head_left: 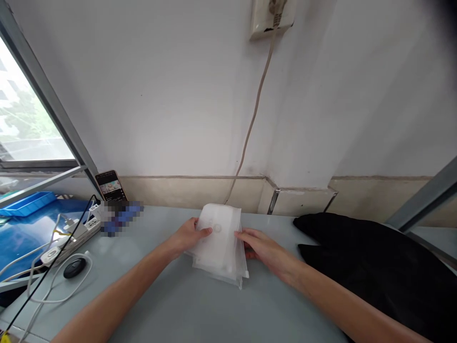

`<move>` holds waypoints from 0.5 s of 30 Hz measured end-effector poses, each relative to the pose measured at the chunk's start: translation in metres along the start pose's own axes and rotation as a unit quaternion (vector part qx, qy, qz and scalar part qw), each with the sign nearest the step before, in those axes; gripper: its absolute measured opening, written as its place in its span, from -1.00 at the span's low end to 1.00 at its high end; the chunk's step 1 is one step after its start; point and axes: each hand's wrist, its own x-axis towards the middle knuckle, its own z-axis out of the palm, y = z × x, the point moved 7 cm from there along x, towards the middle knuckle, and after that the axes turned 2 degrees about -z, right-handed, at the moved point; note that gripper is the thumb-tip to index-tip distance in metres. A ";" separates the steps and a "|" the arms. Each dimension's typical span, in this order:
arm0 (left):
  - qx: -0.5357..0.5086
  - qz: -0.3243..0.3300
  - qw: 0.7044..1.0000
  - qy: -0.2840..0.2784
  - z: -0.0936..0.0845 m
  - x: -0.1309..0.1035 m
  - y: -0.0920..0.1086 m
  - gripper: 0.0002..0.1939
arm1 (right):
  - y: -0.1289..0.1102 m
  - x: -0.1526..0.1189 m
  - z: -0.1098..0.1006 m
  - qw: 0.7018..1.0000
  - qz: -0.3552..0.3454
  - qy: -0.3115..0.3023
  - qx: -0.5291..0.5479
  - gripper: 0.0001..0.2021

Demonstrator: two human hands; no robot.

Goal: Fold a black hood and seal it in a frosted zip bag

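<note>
Between my two hands is a stack of frosted, translucent zip bags [218,243], held just over the grey table [178,305]. My left hand [191,234] grips the stack's left edge, its thumb lying on top and its other fingers mostly hidden beneath. On the opposite edge, my right hand [254,240] pinches the bags between thumb and fingers. The lower ends of the bags are uneven and fan out a little, with a slider showing at the bottom right corner. A faint round mark shows near the middle of the top bag.
Black cloth [371,267] lies on the right. At the left are a power strip [71,240] with cables, a black oval object [74,267], a propped phone [111,186] and a blue tray [28,204]. A cord [255,109] runs down the wall from a socket [273,19].
</note>
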 end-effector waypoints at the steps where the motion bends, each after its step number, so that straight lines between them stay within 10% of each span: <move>1: -0.010 0.003 1.000 -0.003 0.003 -0.001 0.001 -0.33 | -0.001 -0.002 0.001 1.000 -0.001 0.002 -0.010 -0.77; 15: -0.069 0.057 0.996 0.025 0.019 -0.020 0.007 -0.35 | 0.000 -0.010 0.008 0.992 -0.097 -0.023 0.080 -0.55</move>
